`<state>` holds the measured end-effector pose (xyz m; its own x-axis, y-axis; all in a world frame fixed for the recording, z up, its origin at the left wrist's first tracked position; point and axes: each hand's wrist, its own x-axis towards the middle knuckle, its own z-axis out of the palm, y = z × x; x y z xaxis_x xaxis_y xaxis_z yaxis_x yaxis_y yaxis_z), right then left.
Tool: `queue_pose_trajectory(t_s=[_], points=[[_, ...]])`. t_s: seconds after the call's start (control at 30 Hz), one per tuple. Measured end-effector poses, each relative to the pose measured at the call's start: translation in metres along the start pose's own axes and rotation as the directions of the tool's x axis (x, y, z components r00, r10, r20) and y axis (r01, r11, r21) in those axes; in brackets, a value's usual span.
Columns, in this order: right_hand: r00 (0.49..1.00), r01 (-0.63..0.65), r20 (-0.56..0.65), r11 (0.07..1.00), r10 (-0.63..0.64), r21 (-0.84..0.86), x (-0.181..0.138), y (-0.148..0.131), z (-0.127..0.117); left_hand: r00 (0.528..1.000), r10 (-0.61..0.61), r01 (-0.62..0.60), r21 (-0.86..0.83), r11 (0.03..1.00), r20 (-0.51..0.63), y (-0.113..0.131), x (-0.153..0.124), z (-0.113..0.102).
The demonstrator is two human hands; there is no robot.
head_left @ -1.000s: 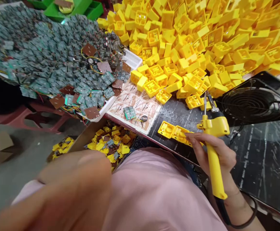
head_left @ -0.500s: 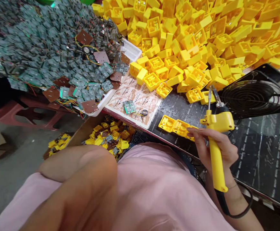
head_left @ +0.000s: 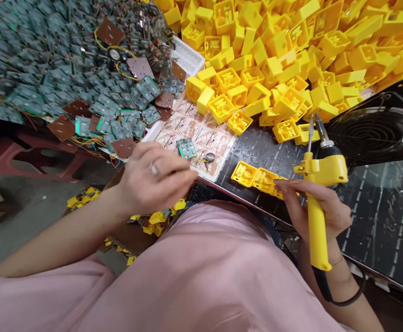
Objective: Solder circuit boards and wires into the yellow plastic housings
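Holding a soldering gun (head_left: 316,226), the right hand (head_left: 334,211) is pinched together at the fingertips. The left hand (head_left: 153,180) is curled, contents unclear.

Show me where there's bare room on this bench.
Widest: the black mat right of the soldering gun, in front of the fan. Smaller: a strip between the row of yellow cases and the yellow pile. Crowded: that pile and the heaped circuit boards.

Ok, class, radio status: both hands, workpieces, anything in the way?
Right grip: holding yellow soldering gun. Left grip: blurred, contents unclear. Yellow casings lined up. Black fan, heaped casings beyond.
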<state>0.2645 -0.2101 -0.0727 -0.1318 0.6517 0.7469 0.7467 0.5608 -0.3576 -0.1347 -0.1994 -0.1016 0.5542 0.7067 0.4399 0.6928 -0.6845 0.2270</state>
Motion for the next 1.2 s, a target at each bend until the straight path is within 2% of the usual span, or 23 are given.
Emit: queue_pose_trajectory(t_s=[0.07, 0.1, 0.17, 0.23, 0.3, 0.33, 0.4, 0.47, 0.53, 0.6, 0.7, 0.87, 0.97, 1.1, 1.17, 1.2], points=[[1.000, -0.010, 0.016, 1.000, 0.010, 0.000, 0.000, 0.001, 0.001, 0.981, 0.195, -0.190, 0.212, 0.959, -0.001, -0.008, 0.052, -0.004], [1.000, -0.017, 0.024, 1.000, 0.017, 0.002, 0.000, 0.002, 0.001, 0.967, 0.253, -0.245, 0.273, 0.930, 0.003, -0.010, 0.070, -0.003], [0.999, -0.033, 0.043, 0.999, 0.033, 0.012, 0.000, 0.002, 0.002, 0.956, 0.294, -0.283, 0.300, 0.911, 0.009, -0.014, 0.089, 0.006], [0.997, -0.045, 0.058, 0.999, 0.043, 0.029, 0.000, 0.001, 0.003, 0.979, 0.202, -0.193, 0.197, 0.961, -0.022, -0.016, 0.099, 0.018], [0.997, -0.050, 0.060, 0.998, 0.047, 0.043, 0.002, 0.000, 0.003, 0.998, -0.008, 0.005, -0.039, 0.999, -0.055, -0.017, 0.111, 0.028], [0.997, -0.054, 0.064, 0.997, 0.051, 0.047, 0.002, 0.000, 0.003, 0.990, -0.133, 0.121, -0.190, 0.974, -0.049, -0.017, 0.120, 0.030], [0.995, -0.067, 0.081, 0.996, 0.063, 0.051, 0.002, 0.001, 0.003, 0.942, -0.335, 0.302, -0.463, 0.833, 0.011, -0.015, 0.141, 0.032], [0.988, -0.101, 0.124, 0.994, 0.095, 0.049, -0.001, 0.003, 0.004, 0.899, -0.430, 0.385, -0.611, 0.692, 0.080, -0.011, 0.160, 0.032], [0.974, -0.152, 0.177, 0.987, 0.140, 0.054, -0.004, 0.004, 0.006, 0.890, -0.441, 0.404, -0.651, 0.642, 0.117, -0.007, 0.171, 0.032], [0.962, -0.175, 0.225, 0.982, 0.157, 0.063, -0.006, 0.005, 0.012, 0.897, -0.419, 0.403, -0.643, 0.651, 0.138, -0.005, 0.174, 0.034], [0.961, -0.119, 0.258, 0.991, 0.098, 0.064, 0.000, 0.001, 0.022, 0.907, -0.373, 0.405, -0.641, 0.652, 0.194, -0.001, 0.170, 0.037], [0.966, -0.056, 0.254, 0.996, 0.038, 0.064, 0.019, -0.011, 0.046, 0.901, -0.368, 0.416, -0.693, 0.589, 0.229, 0.014, 0.164, 0.039], [0.969, -0.085, 0.240, 0.993, 0.063, 0.082, 0.022, -0.015, 0.062, 0.892, -0.378, 0.430, -0.721, 0.544, 0.247, 0.022, 0.164, 0.042], [0.955, -0.199, 0.247, 0.971, 0.163, 0.128, 0.021, -0.018, 0.074, 0.896, -0.346, 0.428, -0.753, 0.500, 0.280, 0.025, 0.161, 0.048], [0.954, -0.242, 0.215, 0.961, 0.210, 0.134, 0.021, -0.020, 0.075, 0.916, -0.328, 0.384, -0.737, 0.557, 0.229, 0.023, 0.155, 0.049], [0.951, -0.261, 0.203, 0.956, 0.232, 0.135, 0.022, -0.021, 0.074, 0.931, -0.309, 0.354, -0.695, 0.626, 0.196, 0.022, 0.150, 0.048]])
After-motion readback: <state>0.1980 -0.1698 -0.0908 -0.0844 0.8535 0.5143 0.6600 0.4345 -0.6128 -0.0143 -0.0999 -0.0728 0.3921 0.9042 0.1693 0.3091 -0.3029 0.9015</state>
